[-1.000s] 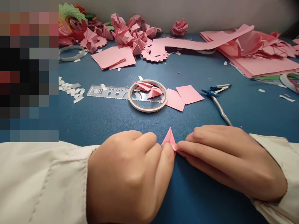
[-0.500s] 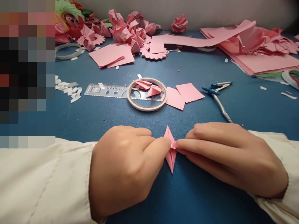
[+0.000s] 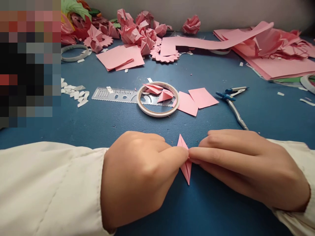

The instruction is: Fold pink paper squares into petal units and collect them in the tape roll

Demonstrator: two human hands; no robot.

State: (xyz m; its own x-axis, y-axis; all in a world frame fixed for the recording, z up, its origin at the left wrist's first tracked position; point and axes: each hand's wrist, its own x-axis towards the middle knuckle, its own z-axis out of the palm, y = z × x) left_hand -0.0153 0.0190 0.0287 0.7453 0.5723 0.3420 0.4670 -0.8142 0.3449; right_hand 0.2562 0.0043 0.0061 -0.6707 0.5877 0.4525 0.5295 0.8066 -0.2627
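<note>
Nearest: pale sleeves [image 3: 56, 186] on both forearms, coming in from the sides over a blue counter [image 3: 206, 209]. Left hand [image 3: 141, 173] back up, curled, fingers clamped on the middle of a small folded pink paper [image 3: 187, 170]. Right hand [image 3: 253, 164] on the other side, fingers together, pinching the same paper at its right edge; fingertips of both hands meet or nearly meet there. Paper is a narrow diamond with a crease down its length, one tip toward the person, other tip away, middle hidden by fingers. Can't tell if it lies fully flat.

Just beyond the right hand, a blue and silver compass [image 3: 236, 113], legs spread. Left of it, two pink squares [image 3: 204, 97], overlapping. Next to them, a tape roll [image 3: 157, 114] lying flat across a clear ruler [image 3: 130, 98], with small folded pink pieces [image 3: 164, 96] showing inside the ring. Further left, white scraps [image 3: 76, 93] in a loose heap.

Farther back: pink sheets [image 3: 120, 57], then a heap of folded pink shapes [image 3: 130, 34], a long pink strip [image 3: 197, 43], and bigger pink paper [image 3: 283, 67] stacked at right. Crumpled pink flower [image 3: 191, 24] by the wall [image 3: 228, 13].
</note>
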